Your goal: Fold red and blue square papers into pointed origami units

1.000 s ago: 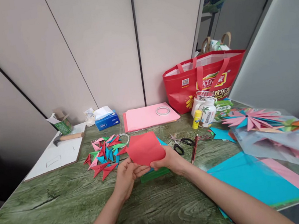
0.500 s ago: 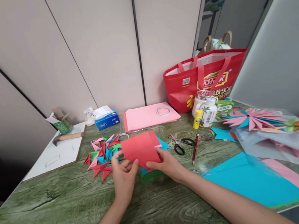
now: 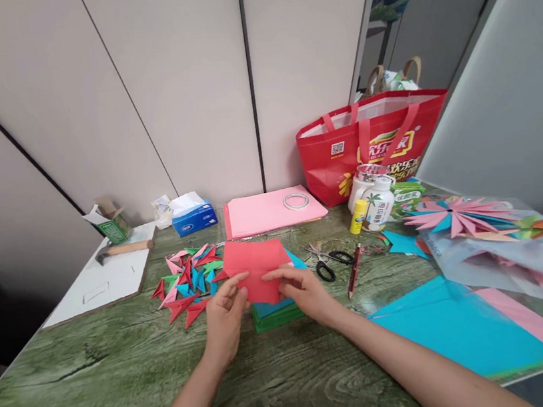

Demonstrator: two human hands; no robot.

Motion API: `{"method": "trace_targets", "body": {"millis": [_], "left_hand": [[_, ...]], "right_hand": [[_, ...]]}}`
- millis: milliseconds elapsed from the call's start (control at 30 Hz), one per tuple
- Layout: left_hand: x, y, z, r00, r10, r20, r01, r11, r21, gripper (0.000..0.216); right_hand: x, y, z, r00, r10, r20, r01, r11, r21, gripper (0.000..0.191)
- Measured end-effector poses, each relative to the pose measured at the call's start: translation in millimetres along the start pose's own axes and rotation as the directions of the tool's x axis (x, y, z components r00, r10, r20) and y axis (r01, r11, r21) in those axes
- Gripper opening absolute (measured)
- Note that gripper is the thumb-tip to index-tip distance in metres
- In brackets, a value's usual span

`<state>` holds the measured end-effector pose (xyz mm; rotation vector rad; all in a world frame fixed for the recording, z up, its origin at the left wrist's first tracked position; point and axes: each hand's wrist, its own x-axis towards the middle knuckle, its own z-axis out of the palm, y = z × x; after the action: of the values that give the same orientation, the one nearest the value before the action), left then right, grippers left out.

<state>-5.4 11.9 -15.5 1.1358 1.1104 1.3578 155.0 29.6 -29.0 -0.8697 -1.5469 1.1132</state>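
A sheet of red paper (image 3: 255, 259) is held up in front of me between both hands. My left hand (image 3: 224, 314) pinches its lower left edge, and my right hand (image 3: 306, 289) pinches the lower right side. Beneath it lies a stack of coloured paper, with blue sheets (image 3: 271, 308) above green sheets (image 3: 282, 317); the held paper hides part of the stack. Left of the stack is a pile of folded paper pieces (image 3: 188, 279) in red, pink, blue and green. To the right rest black-handled scissors (image 3: 326, 268) and a dark red pencil (image 3: 355, 271).
At the back are a tissue box (image 3: 194, 219), pink sheets (image 3: 263, 213) under a tape roll (image 3: 296, 201), and a red bag (image 3: 326, 162). A glue stick (image 3: 358, 217) stands by a white jar (image 3: 377, 205). A hammer (image 3: 126, 248) lies left; large blue paper (image 3: 465, 328) lies right.
The red paper has been turned in my hands and now faces me more squarely. My left fingers have shifted onto its lower edge, and my right hand has moved slightly right.
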Motion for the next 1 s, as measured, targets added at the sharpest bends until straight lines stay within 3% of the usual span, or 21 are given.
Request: {"method": "trace_targets", "body": {"millis": [133, 333, 433, 533, 767, 900, 1000], "left_hand": [[-1.2, 3.2, 1.4, 0.998, 0.024, 0.055, -0.022, 0.999, -0.035, 0.039], [-3.4, 5.0, 1.0, 0.993, 0.066, 0.095, -0.073, 0.995, 0.074, 0.04], [-5.9, 8.1, 2.6, 0.99, 0.08, 0.115, -0.094, 0.988, 0.124, 0.039], [-8.6, 10.2, 5.0, 0.988, 0.073, 0.134, -0.092, 0.986, 0.14, 0.04], [-12.3, 5.1, 8.0, 0.991, 0.068, 0.113, -0.085, 0.985, 0.151, 0.043], [-13.4, 1.9, 9.1, 0.99, 0.079, 0.119, -0.098, 0.982, 0.161, 0.045], [-14.4, 0.6, 10.5, 0.992, 0.062, 0.113, -0.079, 0.985, 0.153, 0.045]], "right_hand": [[0.8, -5.2, -6.3, 0.997, -0.021, 0.07, 0.02, 1.0, 0.004, 0.033], [-0.3, -13.5, -13.9, 0.989, -0.03, 0.147, 0.047, 0.993, -0.112, 0.024], [0.6, -12.0, -14.0, 0.993, -0.019, 0.117, 0.033, 0.993, -0.115, 0.02], [0.5, -7.8, -9.2, 1.0, 0.001, 0.008, -0.001, 0.998, -0.071, 0.021], [-5.1, -8.6, 7.7, 0.98, 0.047, -0.194, 0.004, 0.967, 0.253, 0.049], [-3.7, -7.7, 8.9, 0.978, 0.094, -0.188, -0.014, 0.922, 0.386, 0.082], [-1.4, -4.1, 7.8, 0.974, 0.129, -0.184, -0.036, 0.897, 0.44, 0.088]]}}
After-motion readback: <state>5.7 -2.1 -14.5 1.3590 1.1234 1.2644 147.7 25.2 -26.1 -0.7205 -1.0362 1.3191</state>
